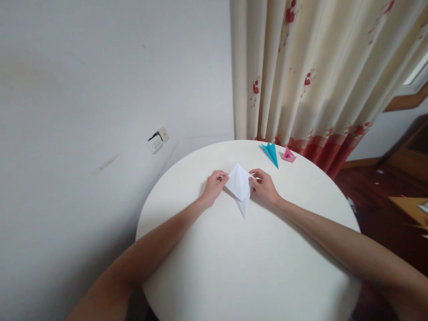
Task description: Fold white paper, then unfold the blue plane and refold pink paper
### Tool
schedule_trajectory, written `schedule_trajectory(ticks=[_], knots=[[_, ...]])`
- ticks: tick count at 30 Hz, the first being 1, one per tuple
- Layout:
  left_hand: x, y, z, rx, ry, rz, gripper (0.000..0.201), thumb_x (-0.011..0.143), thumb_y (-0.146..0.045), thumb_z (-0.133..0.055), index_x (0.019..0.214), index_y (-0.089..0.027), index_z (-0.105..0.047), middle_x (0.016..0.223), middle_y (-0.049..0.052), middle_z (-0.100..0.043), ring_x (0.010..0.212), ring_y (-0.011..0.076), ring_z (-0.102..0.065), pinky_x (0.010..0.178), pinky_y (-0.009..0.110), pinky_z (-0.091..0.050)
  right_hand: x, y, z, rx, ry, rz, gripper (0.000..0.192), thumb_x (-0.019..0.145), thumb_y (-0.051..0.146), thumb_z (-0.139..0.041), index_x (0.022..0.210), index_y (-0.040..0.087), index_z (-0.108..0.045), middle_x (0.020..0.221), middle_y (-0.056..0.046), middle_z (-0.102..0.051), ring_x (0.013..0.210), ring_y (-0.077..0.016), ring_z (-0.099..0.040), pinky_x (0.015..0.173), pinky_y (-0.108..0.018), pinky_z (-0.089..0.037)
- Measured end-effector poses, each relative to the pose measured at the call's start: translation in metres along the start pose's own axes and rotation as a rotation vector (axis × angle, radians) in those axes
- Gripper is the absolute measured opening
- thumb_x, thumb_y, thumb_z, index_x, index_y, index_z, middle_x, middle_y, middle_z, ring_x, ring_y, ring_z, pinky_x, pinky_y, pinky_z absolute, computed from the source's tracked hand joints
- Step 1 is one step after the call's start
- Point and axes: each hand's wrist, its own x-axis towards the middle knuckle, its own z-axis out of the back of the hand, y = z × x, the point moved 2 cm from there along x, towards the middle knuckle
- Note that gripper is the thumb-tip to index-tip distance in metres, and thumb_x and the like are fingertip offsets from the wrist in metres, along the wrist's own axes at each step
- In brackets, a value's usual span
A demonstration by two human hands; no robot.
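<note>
White folded paper (pixel 240 185), creased into a kite-like shape with a narrow point toward the person, lies on the far half of a round white table (pixel 254 263). At its left corner the left hand (pixel 214 186) is curled, fingertips pinching the paper's edge. At its right corner the right hand (pixel 264 185) is likewise curled, thumb and fingers closed on the paper's edge. Both forearms stretch across the tabletop from the near rim to the paper.

Beyond the right hand, near the table's far edge, lies a blue folded paper piece (pixel 272 153), long and pointed, and just beside it on the right a smaller pink folded paper piece (pixel 289 155); the two are close together but whether they touch cannot be told. Behind the table hangs a cream curtain (pixel 310 76) with red flowers and a red hem. On the white wall to the left sits a wall socket (pixel 158 140). Dark wooden floor (pixel 371 191) shows on the right.
</note>
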Motion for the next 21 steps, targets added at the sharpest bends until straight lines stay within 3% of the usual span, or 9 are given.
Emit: schedule_trajectory(ticks=[3,6,9,12,15,18,21], knots=[[0.003,-0.005,0.004,0.057,0.04,-0.086,0.017,0.08,-0.033,-0.066,0.08,-0.017,-0.066,0.089,0.004,-0.061,0.081,0.0152,-0.054,0.076,0.026,-0.043,0.003,-0.005,0.001,-0.027,0.019,-0.018,0.022,0.081,0.037,-0.057,0.088,0.017,-0.06,0.08,-0.003,-0.062,0.059,-0.0135,-0.056,0.045,-0.023,-0.044],[0.006,-0.007,0.006,0.06,0.171,-0.089,0.021,0.082,-0.037,-0.064,0.081,-0.016,-0.065,0.083,0.003,-0.062,0.076,0.0148,-0.055,0.072,0.026,-0.042,0.007,-0.011,0.005,-0.116,0.018,0.01,0.02,0.08,0.035,-0.058,0.074,0.016,-0.063,0.074,-0.004,-0.063,0.064,-0.0151,-0.057,0.055,-0.026,-0.047],[0.007,-0.005,0.009,0.034,0.287,-0.046,0.025,0.081,-0.04,-0.064,0.081,-0.016,-0.062,0.075,0.001,-0.061,0.07,0.0134,-0.054,0.066,0.024,-0.041,0.009,-0.011,0.009,-0.177,0.04,0.106,0.018,0.076,0.032,-0.061,0.071,0.016,-0.065,0.093,-0.009,-0.067,0.083,-0.0184,-0.061,0.07,-0.028,-0.049],[0.006,-0.003,0.013,-0.001,0.392,0.02,0.026,0.083,-0.042,-0.063,0.084,-0.017,-0.057,0.06,-0.004,-0.053,0.054,0.0094,-0.045,0.051,0.02,-0.031,0.01,-0.006,0.013,-0.18,0.142,0.164,0.019,0.077,0.034,-0.063,0.07,0.016,-0.067,0.104,-0.01,-0.066,0.089,-0.0185,-0.061,0.071,-0.027,-0.047],[0.004,-0.003,0.017,-0.024,0.485,0.096,0.027,0.083,-0.042,-0.062,0.096,-0.019,-0.056,0.053,-0.008,-0.045,0.045,0.0076,-0.037,0.044,0.019,-0.023,0.011,-0.002,0.017,-0.158,0.289,0.124,0.024,0.079,0.039,-0.062,0.072,0.016,-0.067,0.084,-0.005,-0.068,0.072,-0.015,-0.057,0.064,-0.026,-0.044],[0.002,-0.01,0.022,-0.024,0.585,0.132,0.037,0.08,-0.037,-0.066,0.112,-0.019,-0.058,0.062,-0.004,-0.055,0.048,0.0081,-0.042,0.046,0.019,-0.03,0.012,-0.001,0.021,-0.116,0.369,0.075,0.028,0.079,0.042,-0.063,0.076,0.015,-0.067,0.069,-0.001,-0.063,0.062,-0.013,-0.051,0.06,-0.026,-0.041],[0.0,-0.018,0.027,0.015,0.708,0.138,0.038,0.079,-0.033,-0.065,0.113,-0.017,-0.064,0.076,0.002,-0.064,0.057,0.0101,-0.05,0.05,0.02,-0.037,0.012,-0.002,0.021,-0.089,0.368,0.108,0.028,0.08,0.043,-0.062,0.077,0.015,-0.067,0.07,-0.001,-0.063,0.064,-0.0136,-0.052,0.062,-0.026,-0.041]])
